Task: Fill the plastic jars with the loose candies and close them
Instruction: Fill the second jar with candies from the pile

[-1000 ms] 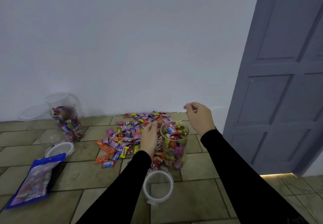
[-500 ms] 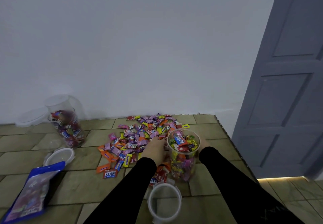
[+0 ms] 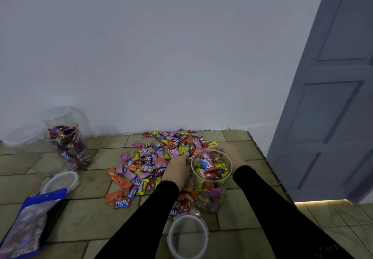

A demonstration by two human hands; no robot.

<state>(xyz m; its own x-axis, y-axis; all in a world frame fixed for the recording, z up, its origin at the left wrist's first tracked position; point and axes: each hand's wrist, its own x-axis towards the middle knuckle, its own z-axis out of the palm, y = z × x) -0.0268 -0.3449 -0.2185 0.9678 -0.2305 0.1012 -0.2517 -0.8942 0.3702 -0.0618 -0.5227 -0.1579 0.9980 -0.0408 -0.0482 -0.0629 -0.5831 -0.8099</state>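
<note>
A bag lies far left, with a part-filled jar behind it. The candies lie mid-floor, where the left hand reaches in (grip hidden). The near-full jar stands open, its lid in front; the right hand is blurred behind it, grip unclear.

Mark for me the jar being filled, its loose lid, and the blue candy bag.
jar being filled [image 3: 211,190], head view, on its clear front wall.
loose lid [image 3: 171,238], head view, on its white left rim.
blue candy bag [image 3: 30,222], head view, on its middle.
</note>
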